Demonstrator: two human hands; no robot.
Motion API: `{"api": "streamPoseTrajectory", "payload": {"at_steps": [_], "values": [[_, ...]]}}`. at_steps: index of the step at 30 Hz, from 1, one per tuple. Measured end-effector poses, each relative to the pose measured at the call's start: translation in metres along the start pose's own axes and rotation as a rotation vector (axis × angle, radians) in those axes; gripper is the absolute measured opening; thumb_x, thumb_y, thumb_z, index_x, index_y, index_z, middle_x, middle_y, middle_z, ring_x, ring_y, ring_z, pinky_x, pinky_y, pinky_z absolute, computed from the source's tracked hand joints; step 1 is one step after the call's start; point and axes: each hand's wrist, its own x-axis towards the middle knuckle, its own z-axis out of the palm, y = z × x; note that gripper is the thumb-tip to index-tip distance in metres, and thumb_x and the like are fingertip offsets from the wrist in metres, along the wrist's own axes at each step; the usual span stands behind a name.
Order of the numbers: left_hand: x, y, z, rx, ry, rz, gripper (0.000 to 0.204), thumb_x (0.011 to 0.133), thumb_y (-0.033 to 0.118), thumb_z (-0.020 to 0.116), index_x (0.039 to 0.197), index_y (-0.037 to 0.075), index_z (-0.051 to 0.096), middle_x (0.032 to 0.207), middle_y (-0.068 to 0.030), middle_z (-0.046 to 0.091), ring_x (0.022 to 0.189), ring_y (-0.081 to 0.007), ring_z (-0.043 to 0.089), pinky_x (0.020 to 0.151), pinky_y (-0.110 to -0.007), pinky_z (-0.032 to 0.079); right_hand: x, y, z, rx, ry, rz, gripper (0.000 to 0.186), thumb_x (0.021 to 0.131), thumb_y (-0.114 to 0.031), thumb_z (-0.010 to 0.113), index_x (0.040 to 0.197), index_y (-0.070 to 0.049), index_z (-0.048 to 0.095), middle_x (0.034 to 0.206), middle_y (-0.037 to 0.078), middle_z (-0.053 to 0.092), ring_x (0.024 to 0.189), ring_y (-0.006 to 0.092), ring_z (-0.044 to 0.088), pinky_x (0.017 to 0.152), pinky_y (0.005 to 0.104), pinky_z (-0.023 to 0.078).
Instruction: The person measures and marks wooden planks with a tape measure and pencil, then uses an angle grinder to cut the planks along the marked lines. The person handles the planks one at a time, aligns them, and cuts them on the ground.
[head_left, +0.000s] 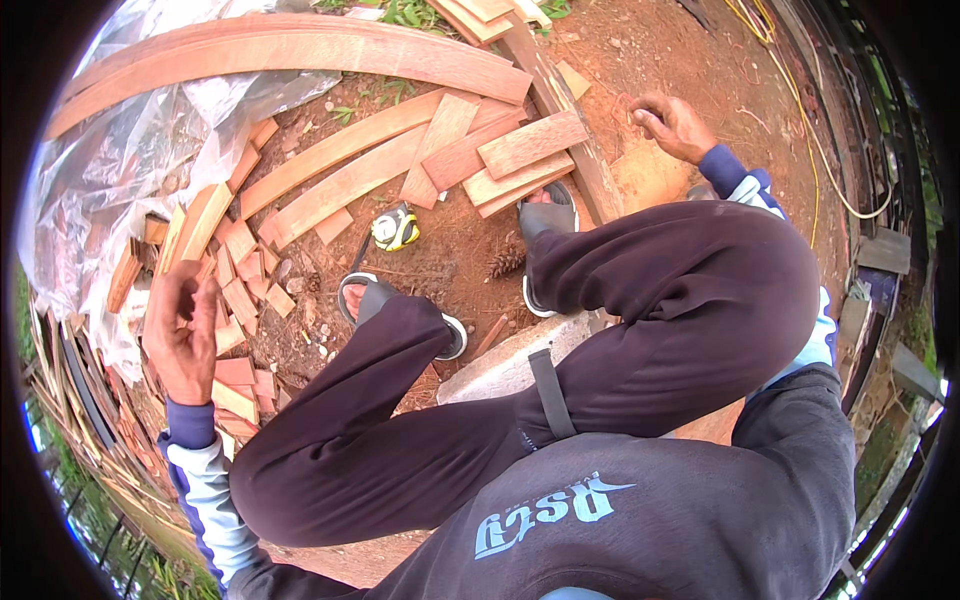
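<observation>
My left hand (184, 338) is raised at the left, beside small wood offcuts (240, 300) and a clear plastic sheet (110, 170). Its fingers are loosely bent, apart from the thumb, and nothing shows in them. At the upper right, my right hand (680, 130) hovers over a patch of sawdust (645, 170), just right of a long wooden beam (575, 130). Those fingers curl loosely with a gap to the thumb; I see nothing held. Short planks (532, 143) lie stacked against the beam's left side. Between my feet and the curved boards (340, 190) sits a yellow-and-black tape measure (395, 229).
A large curved board (300, 48) lies across the plastic at the far left. I sit with knees spread; a pale block (515, 360) shows beneath me. A pine cone (506, 263) lies between my sandalled feet. Yellow cord (800, 100) runs along the right, near stacked timber (870, 160).
</observation>
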Motion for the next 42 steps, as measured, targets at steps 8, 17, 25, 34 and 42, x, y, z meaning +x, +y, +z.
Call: {"api": "streamPoseTrajectory", "payload": {"at_steps": [8, 17, 25, 34, 42], "values": [[0.108, 0.094, 0.184, 0.049, -0.416, 0.682, 0.031, 0.082, 0.022, 0.065, 0.104, 0.002, 0.056, 0.099, -0.0137, 0.061, 0.094, -0.0308, 0.058, 0.079, -0.039, 0.049, -0.019, 0.069, 0.109, 0.253, 0.270, 0.153, 0.020, 0.088, -0.014, 0.053, 0.101, -0.001, 0.061, 0.082, 0.016, 0.064, 0.074, 0.0244, 0.064, 0.067, 0.0357, 0.050], [0.116, 0.178, 0.383, -0.081, -0.241, 0.538, 0.066, 0.078, 0.038, 0.067, 0.127, 0.000, 0.043, 0.117, -0.0181, 0.051, 0.111, -0.0348, 0.047, 0.091, -0.045, 0.041, -0.041, 0.060, 0.178, 0.734, 0.493, 0.490, 0.017, 0.089, -0.007, 0.052, 0.102, 0.001, 0.060, 0.081, 0.005, 0.064, 0.068, 0.0091, 0.060, 0.063, 0.0251, 0.049], [0.126, 0.186, 0.422, -0.045, -0.251, 0.421, 0.072, 0.070, 0.035, 0.073, 0.125, 0.000, 0.043, 0.113, -0.0176, 0.051, 0.103, -0.0342, 0.049, 0.087, -0.044, 0.042, -0.070, 0.097, 0.144, 0.344, 0.998, 0.509, 0.024, 0.089, -0.009, 0.054, 0.111, -0.001, 0.056, 0.089, 0.010, 0.065, 0.077, 0.0153, 0.062, 0.067, 0.0279, 0.051], [0.153, 0.212, 0.430, -0.026, -0.252, 0.371, 0.073, 0.069, 0.034, 0.074, 0.127, 0.002, 0.044, 0.114, -0.0184, 0.050, 0.106, -0.0352, 0.048, 0.090, -0.045, 0.041, -0.150, 0.168, 0.167, -0.026, 1.156, 0.987, 0.047, 0.083, -0.028, 0.065, 0.116, 0.002, 0.052, 0.098, 0.015, 0.062, 0.084, 0.0229, 0.061, 0.074, 0.0367, 0.049], [0.136, 0.222, 0.411, -0.100, -0.027, 0.484, 0.069, 0.075, 0.036, 0.072, 0.128, 0.000, 0.044, 0.118, -0.0234, 0.048, 0.108, -0.0412, 0.046, 0.094, -0.047, 0.039, -0.135, 0.157, 0.122, 1.272, 0.936, 1.094, 0.033, 0.072, -0.029, 0.074, 0.088, -0.003, 0.062, 0.071, 0.007, 0.061, 0.060, 0.0210, 0.060, 0.055, 0.0356, 0.050]]}}
